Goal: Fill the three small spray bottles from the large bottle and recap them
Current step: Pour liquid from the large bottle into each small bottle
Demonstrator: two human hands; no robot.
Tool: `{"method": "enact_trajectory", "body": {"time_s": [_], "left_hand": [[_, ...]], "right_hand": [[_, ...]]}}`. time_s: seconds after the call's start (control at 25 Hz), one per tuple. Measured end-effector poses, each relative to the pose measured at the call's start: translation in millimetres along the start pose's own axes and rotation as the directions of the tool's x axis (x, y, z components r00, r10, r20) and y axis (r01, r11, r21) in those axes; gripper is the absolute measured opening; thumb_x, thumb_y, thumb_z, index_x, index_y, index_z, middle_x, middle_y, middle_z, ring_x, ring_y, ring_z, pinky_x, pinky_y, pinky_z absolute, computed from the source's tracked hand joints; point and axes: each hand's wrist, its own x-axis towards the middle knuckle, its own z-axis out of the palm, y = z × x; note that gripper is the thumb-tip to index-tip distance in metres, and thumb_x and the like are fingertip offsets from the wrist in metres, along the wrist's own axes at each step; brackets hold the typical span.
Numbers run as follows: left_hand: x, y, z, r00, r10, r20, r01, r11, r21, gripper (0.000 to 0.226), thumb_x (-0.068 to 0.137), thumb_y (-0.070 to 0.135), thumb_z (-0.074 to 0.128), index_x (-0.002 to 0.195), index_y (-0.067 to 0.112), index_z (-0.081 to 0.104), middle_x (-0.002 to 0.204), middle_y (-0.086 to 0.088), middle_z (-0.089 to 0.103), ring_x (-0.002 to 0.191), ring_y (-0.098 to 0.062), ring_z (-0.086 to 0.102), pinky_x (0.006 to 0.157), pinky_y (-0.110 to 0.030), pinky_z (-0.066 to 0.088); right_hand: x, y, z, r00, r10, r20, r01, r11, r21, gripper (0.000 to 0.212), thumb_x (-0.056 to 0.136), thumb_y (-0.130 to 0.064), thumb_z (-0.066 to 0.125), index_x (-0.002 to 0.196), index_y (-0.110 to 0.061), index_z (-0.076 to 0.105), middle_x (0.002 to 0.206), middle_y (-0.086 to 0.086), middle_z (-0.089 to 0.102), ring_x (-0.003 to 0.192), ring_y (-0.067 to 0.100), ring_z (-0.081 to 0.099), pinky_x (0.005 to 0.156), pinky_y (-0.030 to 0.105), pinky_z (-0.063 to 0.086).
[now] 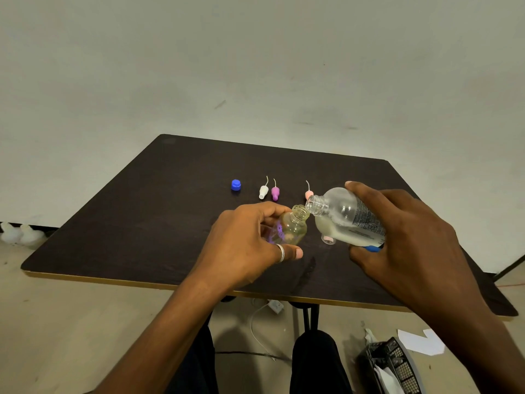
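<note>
The grip of the left hand point(244, 245) is curled round a small bottle point(294, 227) held tilted just above the table point(142, 223). The right hand point(397, 231) wraps the large bottle point(343, 217), tipped so its open mouth meets the small one's neck. This looks like the pouring step, barely begun. Next calls for a slow, steady tilt, then a spray top point(275, 193) from the row beyond.
</note>
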Motion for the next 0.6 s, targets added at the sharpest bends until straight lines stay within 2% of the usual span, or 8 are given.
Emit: {"method": "enact_trajectory", "body": {"time_s": [0.6], "left_hand": [[-0.6, -0.7, 1.5, 1.000, 0.000, 0.009, 0.000, 0.999, -0.035, 0.055, 0.065, 0.037, 0.089, 0.115, 0.040, 0.066, 0.101, 0.020, 0.072, 0.094, 0.004, 0.067, 0.090, -0.028, 0.058]], "right_hand": [[-0.8, 0.8, 0.6, 1.000, 0.006, -0.006, -0.007, 0.999, -0.051, 0.091, 0.062, -0.028, 0.086, 0.142, -0.029, 0.044, 0.119, 0.004, 0.060, 0.102, 0.026, 0.057, 0.074, 0.026, 0.036]]}}
